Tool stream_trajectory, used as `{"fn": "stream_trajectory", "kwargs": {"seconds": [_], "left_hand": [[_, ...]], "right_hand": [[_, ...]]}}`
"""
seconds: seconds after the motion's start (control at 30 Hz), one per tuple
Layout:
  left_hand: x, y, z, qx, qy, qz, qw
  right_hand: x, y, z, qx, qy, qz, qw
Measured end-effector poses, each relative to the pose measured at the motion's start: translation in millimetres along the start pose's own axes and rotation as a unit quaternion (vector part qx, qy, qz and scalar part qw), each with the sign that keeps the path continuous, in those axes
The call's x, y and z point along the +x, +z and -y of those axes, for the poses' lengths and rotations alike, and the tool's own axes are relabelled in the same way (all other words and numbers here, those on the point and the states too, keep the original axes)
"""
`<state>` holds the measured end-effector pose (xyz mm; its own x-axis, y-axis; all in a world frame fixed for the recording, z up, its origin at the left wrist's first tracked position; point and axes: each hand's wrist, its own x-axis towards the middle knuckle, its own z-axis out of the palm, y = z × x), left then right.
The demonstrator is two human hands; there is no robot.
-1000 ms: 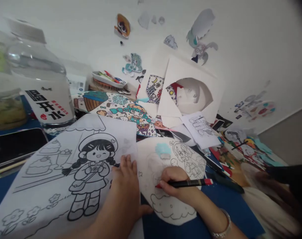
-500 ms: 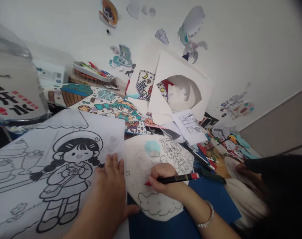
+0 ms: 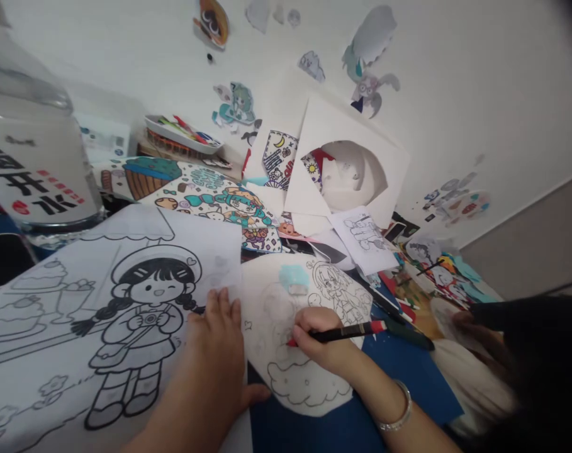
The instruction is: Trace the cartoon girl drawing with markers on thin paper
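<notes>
My left hand (image 3: 214, 358) lies flat, fingers spread, on the right edge of a large coloring sheet (image 3: 158, 377) showing a girl with braids. In my right hand (image 3: 321, 336) is a black pen (image 3: 349, 331) with a red end, its red tip at a rounded cut-out paper (image 3: 309, 396). That paper bears pencil and ink drawings and a light blue patch. A small grey block (image 3: 297, 289) rests on the patch. Under the cut-out lies a blue sheet (image 3: 418, 377). A bracelet circles my right wrist.
A large water bottle (image 3: 35, 145) stands at the left. Behind are a tray of pens (image 3: 184, 134), a colored drawing (image 3: 210, 195) and a white card with a hole (image 3: 309, 157). Paper scraps crowd the right back. Another person's hand (image 3: 460, 327) and dark sleeve are at the right.
The whole view has shifted slightly, so things appear a little further right. My right hand still grips the pen on the cut-out, and my left hand remains flat.
</notes>
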<state>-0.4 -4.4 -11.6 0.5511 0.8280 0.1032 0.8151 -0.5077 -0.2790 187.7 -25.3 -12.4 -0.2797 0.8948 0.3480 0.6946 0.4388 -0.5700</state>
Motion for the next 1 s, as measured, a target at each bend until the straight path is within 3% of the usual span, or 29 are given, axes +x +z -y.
{"fn": "stream_trajectory", "kwargs": {"seconds": [0.13, 0.33, 0.5, 0.67, 1.0], "left_hand": [[1, -4.7, 0, -0.02, 0.006, 0.089, 0.996], [-6, -1.2, -2, -0.004, 0.005, -0.024, 1.0], [-1, 8.9, -6, -0.035, -0.033, 0.022, 0.999], [-4, -0.2, 0, -0.013, 0.01, -0.044, 0.999], [-7, -6.5, 2, -0.007, 0.011, -0.039, 0.999]], "right_hand": [[0, 0, 0, -0.006, -0.007, -0.002, 1.0], [-1, 1, -1, 0.021, -0.003, 0.0, 1.0], [-1, 1, -1, 0.007, -0.013, 0.009, 1.0], [1, 1, -1, 0.029, -0.024, 0.016, 0.999], [3, 0, 3, 0.036, -0.03, 0.022, 0.999]]}}
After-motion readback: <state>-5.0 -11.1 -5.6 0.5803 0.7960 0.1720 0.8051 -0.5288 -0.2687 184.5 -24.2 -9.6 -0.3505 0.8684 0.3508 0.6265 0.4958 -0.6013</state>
